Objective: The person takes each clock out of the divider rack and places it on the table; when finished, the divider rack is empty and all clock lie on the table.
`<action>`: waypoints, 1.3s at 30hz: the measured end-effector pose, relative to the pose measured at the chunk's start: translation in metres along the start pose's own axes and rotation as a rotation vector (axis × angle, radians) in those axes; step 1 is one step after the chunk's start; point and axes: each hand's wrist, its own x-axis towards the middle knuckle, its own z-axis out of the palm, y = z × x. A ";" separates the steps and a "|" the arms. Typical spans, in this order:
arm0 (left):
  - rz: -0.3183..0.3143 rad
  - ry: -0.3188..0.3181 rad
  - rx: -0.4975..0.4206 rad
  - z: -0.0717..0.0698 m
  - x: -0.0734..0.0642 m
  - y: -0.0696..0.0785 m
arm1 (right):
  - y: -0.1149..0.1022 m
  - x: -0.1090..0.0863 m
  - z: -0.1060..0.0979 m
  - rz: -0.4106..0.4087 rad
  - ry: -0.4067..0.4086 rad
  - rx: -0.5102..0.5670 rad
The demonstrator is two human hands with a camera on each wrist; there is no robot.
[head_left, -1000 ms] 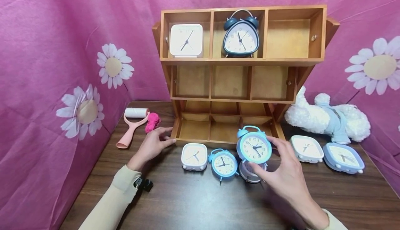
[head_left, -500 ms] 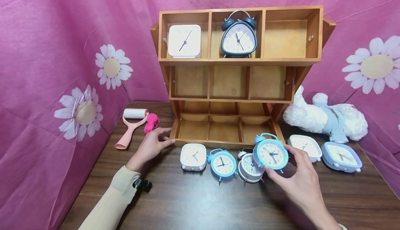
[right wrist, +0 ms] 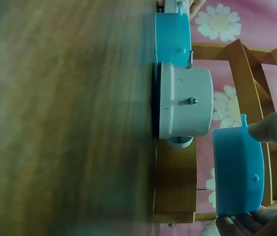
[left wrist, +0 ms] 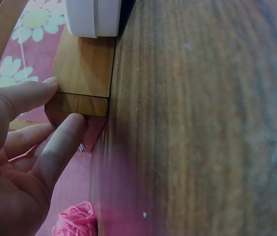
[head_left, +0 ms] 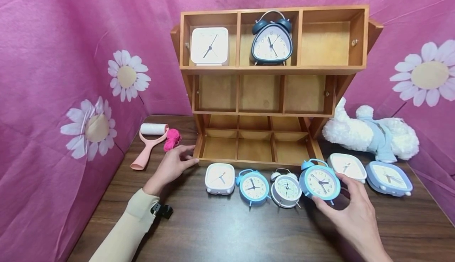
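Observation:
My right hand [head_left: 357, 210] holds a light-blue twin-bell alarm clock [head_left: 321, 183] by its sides, thumb low and fingers at the far side. In the right wrist view this blue clock [right wrist: 239, 169] hangs off the tabletop, beside the white alarm clock [right wrist: 187, 101]. A row before the wooden shelf [head_left: 245, 164] has a white square clock [head_left: 220, 179], a smaller blue alarm clock [head_left: 254, 188] and the white twin-bell clock [head_left: 286, 190]. My left hand [head_left: 174, 168] grips the shelf's lower left corner, thumb and fingertips on its wood in the left wrist view.
A white square clock [head_left: 210, 46] and a dark teal alarm clock [head_left: 272, 44] stand in the top tier. On the right lie a white clock [head_left: 347, 167], a blue-framed clock [head_left: 389, 178] and a plush toy [head_left: 371, 133]. Left are a lint roller [head_left: 147, 147] and pink yarn [head_left: 172, 139].
My right hand has carried the light-blue clock rightward and slightly down, from in front of the white twin-bell clock to its right side, uncovering it. The left hand stays on the shelf corner.

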 end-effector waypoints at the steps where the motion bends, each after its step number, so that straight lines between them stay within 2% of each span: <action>1: -0.007 -0.003 0.002 -0.001 -0.001 0.003 | 0.001 -0.001 0.000 0.005 -0.003 0.001; 6: -0.068 -0.025 0.044 -0.003 -0.002 0.017 | 0.008 -0.004 -0.002 0.013 -0.011 -0.003; 10: -0.092 -0.033 0.059 -0.002 -0.001 0.018 | 0.013 -0.007 -0.003 0.027 -0.010 -0.012; 13: -0.062 -0.028 0.045 -0.002 -0.001 0.014 | 0.017 -0.009 -0.004 0.030 -0.015 -0.020; 15: -0.038 -0.011 0.032 0.000 0.001 0.005 | 0.019 -0.009 -0.004 0.022 -0.027 -0.025; 16: -0.016 -0.003 0.021 0.002 0.002 -0.004 | 0.020 -0.009 -0.005 0.016 -0.032 -0.029; 20: 0.009 0.003 0.002 0.002 0.002 -0.007 | 0.023 -0.009 -0.006 0.001 -0.066 -0.044; 22: 0.007 0.000 0.002 0.001 0.001 -0.004 | 0.024 -0.009 -0.007 -0.002 -0.086 -0.050; 23: -0.010 -0.006 0.010 -0.002 -0.001 0.005 | 0.024 -0.009 -0.007 -0.002 -0.097 -0.054; 27: -0.056 -0.018 0.032 -0.003 -0.001 0.013 | 0.024 -0.008 -0.008 -0.012 -0.125 -0.070; 28: -0.075 -0.030 0.037 -0.004 -0.001 0.019 | 0.024 -0.007 -0.008 -0.014 -0.131 -0.074; 32: -0.110 -0.038 0.053 -0.005 -0.002 0.021 | 0.024 -0.004 -0.007 -0.022 -0.161 -0.094; 39: -0.113 -0.044 0.051 -0.004 -0.001 0.021 | 0.025 0.001 -0.005 -0.046 -0.211 -0.131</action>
